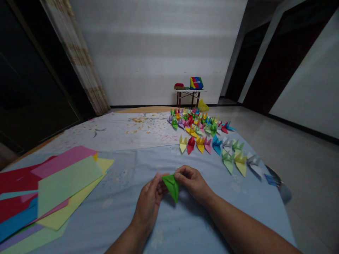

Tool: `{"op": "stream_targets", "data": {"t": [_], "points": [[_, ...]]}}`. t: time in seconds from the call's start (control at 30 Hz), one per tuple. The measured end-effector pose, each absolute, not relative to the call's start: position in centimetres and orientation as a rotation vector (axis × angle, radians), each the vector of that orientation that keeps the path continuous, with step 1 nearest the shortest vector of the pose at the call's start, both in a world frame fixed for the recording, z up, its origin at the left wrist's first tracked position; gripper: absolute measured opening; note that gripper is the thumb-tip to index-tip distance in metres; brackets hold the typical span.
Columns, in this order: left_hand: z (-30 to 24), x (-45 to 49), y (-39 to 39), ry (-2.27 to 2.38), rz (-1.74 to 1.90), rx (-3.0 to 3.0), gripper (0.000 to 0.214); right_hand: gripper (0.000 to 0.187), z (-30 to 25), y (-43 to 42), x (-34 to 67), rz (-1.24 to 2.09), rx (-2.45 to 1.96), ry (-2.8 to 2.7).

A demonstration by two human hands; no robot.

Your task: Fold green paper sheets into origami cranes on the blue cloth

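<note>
Two hands, left hand [148, 206], right hand [193, 184], fingers [185, 173] gripping folded green paper [172, 187], pale blue cloth [127, 197], grey floor [312, 176], white wall [156, 53]

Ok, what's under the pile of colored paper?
A pale blue cloth spreads out around the stacked colored paper sheets; the part directly beneath them is covered, so I can't see it.

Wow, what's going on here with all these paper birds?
A person is holding a piece of green folded paper with their left hand and right hand, just above a pale blue cloth. Loose colored paper sheets lie overlapping to the left. Ahead and to the right, many folded paper cranes in lots of colors stand in rows. A small table stands farther back by the wall.
</note>
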State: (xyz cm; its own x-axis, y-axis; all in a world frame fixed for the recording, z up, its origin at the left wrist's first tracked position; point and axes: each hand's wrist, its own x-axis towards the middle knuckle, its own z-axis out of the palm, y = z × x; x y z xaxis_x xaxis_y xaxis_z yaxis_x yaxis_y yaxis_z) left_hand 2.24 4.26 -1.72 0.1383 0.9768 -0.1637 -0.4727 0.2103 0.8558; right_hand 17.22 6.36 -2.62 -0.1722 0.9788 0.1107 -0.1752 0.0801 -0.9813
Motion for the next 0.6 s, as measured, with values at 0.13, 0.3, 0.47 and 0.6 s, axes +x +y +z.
{"op": "stream_targets", "data": {"t": [0.13, 0.3, 0.47, 0.6], "points": [[-1.56, 2.3, 4.19, 0.885, 1.177, 0.771, 0.038, 0.03, -2.84, 6.31, 17.23, 1.335, -0.922, -1.272], [-1.78, 2.33, 4.24, 0.949, 1.172, 0.908, 0.031, 0.029, -3.01, 6.27, 17.19, 1.329, -0.912, -1.298], [-2.34, 2.1, 4.54, 1.055, 1.193, 0.993, 0.031, 0.031, -2.93, 6.29, 17.01, 1.387, -0.915, -1.248], [-2.04, 2.13, 4.54, 1.128, 1.185, 1.047, 0.029, 0.034, -2.98, 6.33, 16.87, 1.429, -0.932, -1.195]]}}
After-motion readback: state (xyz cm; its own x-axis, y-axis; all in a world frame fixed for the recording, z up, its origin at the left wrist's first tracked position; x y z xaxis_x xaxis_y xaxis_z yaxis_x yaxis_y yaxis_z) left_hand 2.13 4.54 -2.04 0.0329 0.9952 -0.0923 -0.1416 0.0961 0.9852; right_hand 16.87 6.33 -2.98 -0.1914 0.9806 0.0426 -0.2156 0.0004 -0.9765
